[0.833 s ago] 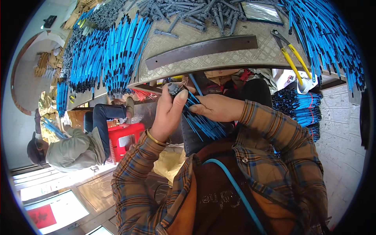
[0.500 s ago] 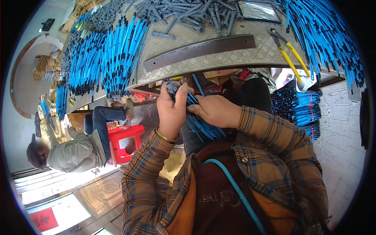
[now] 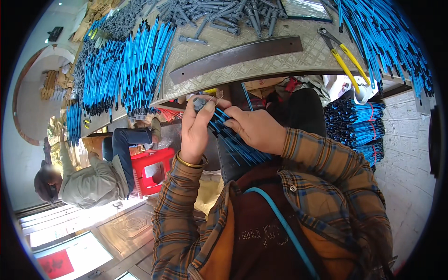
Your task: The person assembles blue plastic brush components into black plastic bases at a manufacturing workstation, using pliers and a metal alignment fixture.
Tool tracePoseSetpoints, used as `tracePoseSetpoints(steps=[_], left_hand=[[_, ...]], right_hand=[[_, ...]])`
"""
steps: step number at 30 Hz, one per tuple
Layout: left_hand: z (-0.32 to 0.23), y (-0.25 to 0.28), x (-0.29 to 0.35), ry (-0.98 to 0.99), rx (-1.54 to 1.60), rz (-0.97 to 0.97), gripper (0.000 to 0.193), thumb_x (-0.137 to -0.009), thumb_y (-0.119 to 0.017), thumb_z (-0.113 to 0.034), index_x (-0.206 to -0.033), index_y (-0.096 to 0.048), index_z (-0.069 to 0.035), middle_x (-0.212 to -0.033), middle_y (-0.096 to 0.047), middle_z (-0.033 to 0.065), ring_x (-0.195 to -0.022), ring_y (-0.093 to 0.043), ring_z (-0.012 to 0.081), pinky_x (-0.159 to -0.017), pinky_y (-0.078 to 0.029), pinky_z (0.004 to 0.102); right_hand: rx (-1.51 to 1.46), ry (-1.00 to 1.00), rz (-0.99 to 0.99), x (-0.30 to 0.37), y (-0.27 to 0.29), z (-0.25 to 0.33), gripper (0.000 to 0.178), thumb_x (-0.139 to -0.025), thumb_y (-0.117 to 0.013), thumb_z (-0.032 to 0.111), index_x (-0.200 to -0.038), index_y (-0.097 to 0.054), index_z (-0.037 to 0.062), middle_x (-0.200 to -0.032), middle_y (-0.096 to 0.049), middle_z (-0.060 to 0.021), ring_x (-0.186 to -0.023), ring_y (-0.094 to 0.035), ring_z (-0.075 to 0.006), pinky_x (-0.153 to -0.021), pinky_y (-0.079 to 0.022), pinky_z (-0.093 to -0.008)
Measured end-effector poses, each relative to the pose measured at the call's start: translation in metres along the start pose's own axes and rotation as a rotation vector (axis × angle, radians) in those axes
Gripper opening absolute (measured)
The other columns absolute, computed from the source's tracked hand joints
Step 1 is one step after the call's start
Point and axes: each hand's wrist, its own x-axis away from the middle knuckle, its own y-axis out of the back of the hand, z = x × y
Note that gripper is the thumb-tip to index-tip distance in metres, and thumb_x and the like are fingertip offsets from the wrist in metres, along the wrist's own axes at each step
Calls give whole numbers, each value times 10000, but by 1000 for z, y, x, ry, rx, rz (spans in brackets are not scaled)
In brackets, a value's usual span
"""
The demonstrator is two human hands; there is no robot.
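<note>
Over my lap, my left hand (image 3: pixel 197 128) is closed round a grey ribbed plastic fitting (image 3: pixel 199 103), with the thumb pressed against it. Thin metal wire ends (image 3: pixel 218 99) stick out beside its fingers. My right hand (image 3: pixel 259 128) is pinched just to the right, thumb against forefinger, at the upper ends of thin blue rods with black tips (image 3: pixel 235 148). The rods fan down across my lap below both hands. Exactly how many the right fingers grip is hidden. Another blue rod (image 3: pixel 247 97) stands up behind the right hand, near the table edge.
On the patterned table (image 3: pixel 205 74) lie a dark metal bar (image 3: pixel 235 58), yellow-handled pliers (image 3: pixel 345 60), heaped grey fittings (image 3: pixel 219 16) and blue rods (image 3: pixel 144 65). Bundled rods (image 3: pixel 357 126) are stacked at right. A co-worker (image 3: pixel 95 179) sits at left by a red stool (image 3: pixel 151 172).
My left hand has shifted slightly left and tilted, and the right hand has moved up a little. The blue rod behind the hands shows farther right. The co-worker's arms have moved.
</note>
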Motion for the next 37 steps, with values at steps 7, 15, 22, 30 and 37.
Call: tracePoseSetpoints(steps=[7,15,22,30,37], left_hand=[[-7,1,-8,-1,214,47,213,-876,-430,-164,-995,-458,11,-956,-599,164,-888,-567,200,-827,-433,323],[0,-6,-2,-97,-184,-23,201,-902,-480,-170,-978,-453,14,-938,-613,136,-873,-569,164,-808,-434,287],[4,-4,-4,-122,-176,-42,211,-904,-504,-175,-987,-449,11,-936,-615,133,-865,-570,154,-801,-437,273],[4,7,-14,-46,178,184,271,-921,-435,-257,-1004,-441,0,-1024,-565,240,-960,-553,265,-887,-409,361],[10,10,-13,-29,285,248,333,-918,-429,-320,-1023,-431,-4,-1095,-528,289,-1027,-531,300,-940,-369,420]], right_hand=[[15,123,38,-15,10,1,220,-906,-444,246,-1006,-439,50,-700,-560,-183,-643,-553,-385,-535,-427,-448],[78,19,10,-5,-1,3,228,-904,-441,251,-1010,-422,50,-670,-557,-176,-596,-550,-384,-497,-421,-447],[49,-69,84,-7,4,6,224,-902,-445,235,-1025,-442,47,-685,-559,-183,-614,-555,-386,-508,-422,-443],[-133,16,221,-25,22,-9,212,-878,-470,221,-807,-510,26,-746,-584,-188,-710,-570,-376,-612,-436,-449],[7,24,119,-20,12,-1,208,-862,-508,238,-841,-510,30,-823,-587,-195,-769,-573,-368,-652,-453,-437]])
